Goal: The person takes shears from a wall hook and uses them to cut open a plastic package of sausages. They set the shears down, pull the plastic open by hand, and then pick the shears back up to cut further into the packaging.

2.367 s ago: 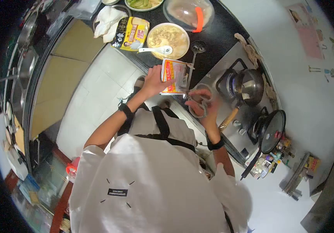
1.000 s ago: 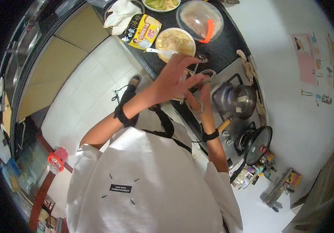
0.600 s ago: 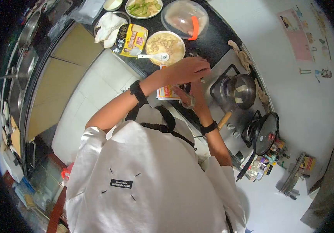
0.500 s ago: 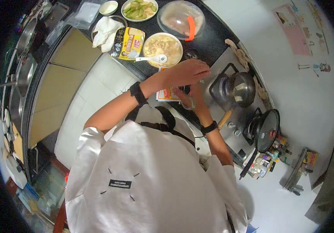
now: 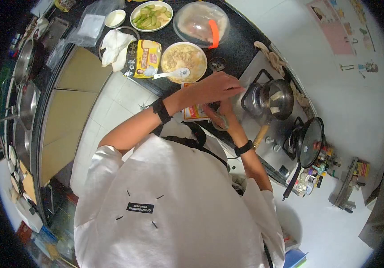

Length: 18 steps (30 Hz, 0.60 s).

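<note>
My left hand (image 5: 221, 87) reaches across above the counter toward the stove, palm down, fingers pressed together in a pinch. Whatever lies between the fingertips is too small to make out. Just below it, my right hand (image 5: 227, 112) is closed around a clear round container (image 5: 221, 124), partly hidden by the fingers. A red and white packet (image 5: 194, 113) lies under my left wrist. Beyond the hands stands a bowl of yellowish food (image 5: 184, 58) with a white spoon (image 5: 172, 73) across its rim. A slotted dark utensil head (image 5: 217, 64) rests beside that bowl.
On the stove (image 5: 270, 145) sit a lidded pan with a wooden handle (image 5: 277, 100) and a black frying pan (image 5: 311, 142). Along the counter are a yellow packet (image 5: 148, 58), a plate of sliced greens (image 5: 151, 17), a covered bowl (image 5: 201, 24) and a white cloth (image 5: 116, 48).
The camera view has shifted slightly, so the counter items sit a little left. My hands keep nearly the same pose, the left fingers still pinched above the right hand.
</note>
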{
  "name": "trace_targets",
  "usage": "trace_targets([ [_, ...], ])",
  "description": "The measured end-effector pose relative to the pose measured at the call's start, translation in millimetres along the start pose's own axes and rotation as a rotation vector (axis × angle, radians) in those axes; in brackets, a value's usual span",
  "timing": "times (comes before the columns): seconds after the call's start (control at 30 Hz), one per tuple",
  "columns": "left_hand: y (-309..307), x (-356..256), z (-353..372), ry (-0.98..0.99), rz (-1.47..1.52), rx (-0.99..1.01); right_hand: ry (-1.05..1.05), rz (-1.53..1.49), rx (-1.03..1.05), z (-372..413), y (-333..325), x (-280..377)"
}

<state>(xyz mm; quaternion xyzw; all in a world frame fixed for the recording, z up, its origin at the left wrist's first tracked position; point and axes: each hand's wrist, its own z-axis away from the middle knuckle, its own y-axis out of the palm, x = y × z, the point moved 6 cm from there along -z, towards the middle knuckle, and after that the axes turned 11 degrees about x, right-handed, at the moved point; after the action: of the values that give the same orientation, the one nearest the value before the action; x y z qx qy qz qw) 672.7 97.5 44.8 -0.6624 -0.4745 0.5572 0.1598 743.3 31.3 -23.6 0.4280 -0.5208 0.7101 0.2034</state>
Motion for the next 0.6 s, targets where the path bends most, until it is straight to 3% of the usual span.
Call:
trace_targets([
  [0.07, 8, 10, -3, -0.109, 0.143, 0.136, -0.042, 0.048, -0.067, 1, -2, 2],
  [0.2, 7, 9, 0, -0.157, 0.127, 0.232, -0.078, 0.032, -0.085, 2, -5, 18],
  [0.27, -8, -8, 3, 0.127, -0.090, -0.024, -0.041, 0.135, -0.080, 2, -4, 5],
  [0.37, -3, -9, 2, 0.229, -0.174, -0.137, -0.074, 0.135, -0.145, 2, -9, -1],
  [0.47, 8, 2, -3, 0.135, -0.027, 0.015, -0.033, 0.080, -0.026, 2, -10, 2],
  [0.6, 4, -1, 4, 0.200, -0.069, -0.054, -0.010, 0.064, -0.041, 4, -6, -14],
])
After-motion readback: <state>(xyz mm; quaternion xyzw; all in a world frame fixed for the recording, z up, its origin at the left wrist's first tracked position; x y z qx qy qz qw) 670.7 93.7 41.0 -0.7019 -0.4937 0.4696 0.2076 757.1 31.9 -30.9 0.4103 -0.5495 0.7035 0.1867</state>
